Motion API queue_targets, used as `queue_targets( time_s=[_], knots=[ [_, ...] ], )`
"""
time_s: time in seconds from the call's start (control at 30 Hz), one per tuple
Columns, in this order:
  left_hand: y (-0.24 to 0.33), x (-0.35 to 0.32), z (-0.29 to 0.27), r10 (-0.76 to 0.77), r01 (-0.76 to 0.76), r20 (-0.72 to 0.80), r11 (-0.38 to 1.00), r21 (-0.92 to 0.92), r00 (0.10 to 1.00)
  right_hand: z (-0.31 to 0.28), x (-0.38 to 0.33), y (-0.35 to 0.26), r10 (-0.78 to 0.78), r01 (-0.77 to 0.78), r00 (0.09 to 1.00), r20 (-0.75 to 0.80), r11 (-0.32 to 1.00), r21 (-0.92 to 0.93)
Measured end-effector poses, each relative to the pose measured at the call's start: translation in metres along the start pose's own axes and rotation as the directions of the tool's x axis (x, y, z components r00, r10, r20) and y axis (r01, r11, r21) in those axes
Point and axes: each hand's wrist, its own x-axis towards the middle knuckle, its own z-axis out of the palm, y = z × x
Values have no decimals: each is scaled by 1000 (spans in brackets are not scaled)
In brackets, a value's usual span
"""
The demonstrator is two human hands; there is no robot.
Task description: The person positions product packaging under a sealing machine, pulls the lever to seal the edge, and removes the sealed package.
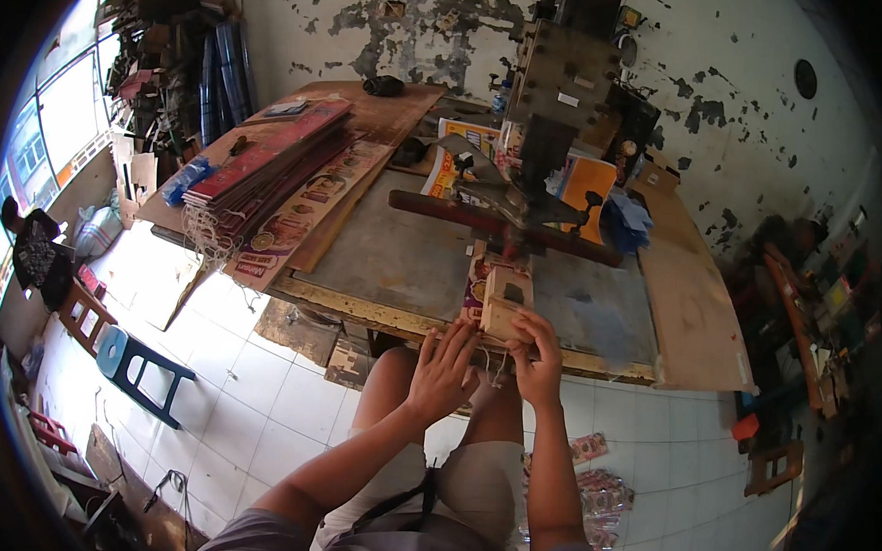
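Note:
At the table's front edge, my left hand (445, 368) lies with its fingers stretched forward, fingertips touching the near end of a printed cardboard strip (476, 282). My right hand (538, 357) is bent round the near right corner of a pale wooden block (503, 312) that sits on the strip. The block bears a dark patch on top. White string (496, 367) dangles between my hands over the edge. Just beyond the block stands a heavy press (547, 172), whose dark red crossbar (453, 210) spans above the strip's far end.
Stacked red printed boards (280, 158) with strings lie at the table's left. Orange printed sheets (588, 191) and blue plastic (625, 222) are by the press. A blue stool (146, 367) stands left on the floor; printed packs (600, 500) lie at lower right.

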Motion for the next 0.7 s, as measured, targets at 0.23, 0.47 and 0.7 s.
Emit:
queue_targets(
  time_s=[0.23,0.47,0.7],
  knots=[
    [8,1,-1,-16,16,-2,1000,24,1000,-7,8,-11,-27,30,996,86,999,-37],
    [10,1,-6,4,-2,-11,996,90,1000,-5,18,-20,-61,82,987,151,988,-131],
    [11,3,-7,-6,9,-33,997,72,999,-2,25,-16,-77,113,983,167,970,-214]
  ],
)
